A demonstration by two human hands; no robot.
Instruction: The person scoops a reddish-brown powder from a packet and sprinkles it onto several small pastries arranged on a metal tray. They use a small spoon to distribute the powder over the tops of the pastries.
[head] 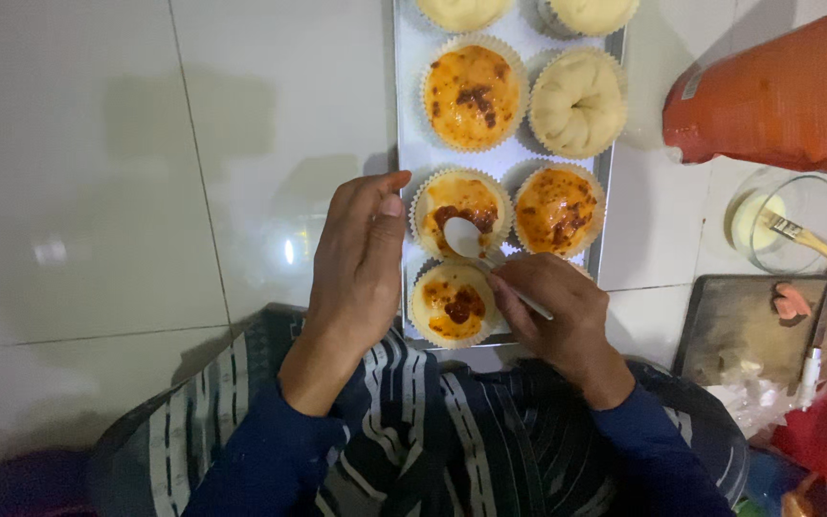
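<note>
Right hand pinching white spoon over sauced bun; left hand loosely curled, empty, touching tray; orange bag top right.

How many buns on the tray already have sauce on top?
4: one far left, two in the middle row, one nearest. The right hand may hide another beside it.

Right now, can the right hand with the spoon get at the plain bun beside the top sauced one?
Probably yes: the right hand holds the spoon over the tray, and nothing stands before the plain bun.
</note>
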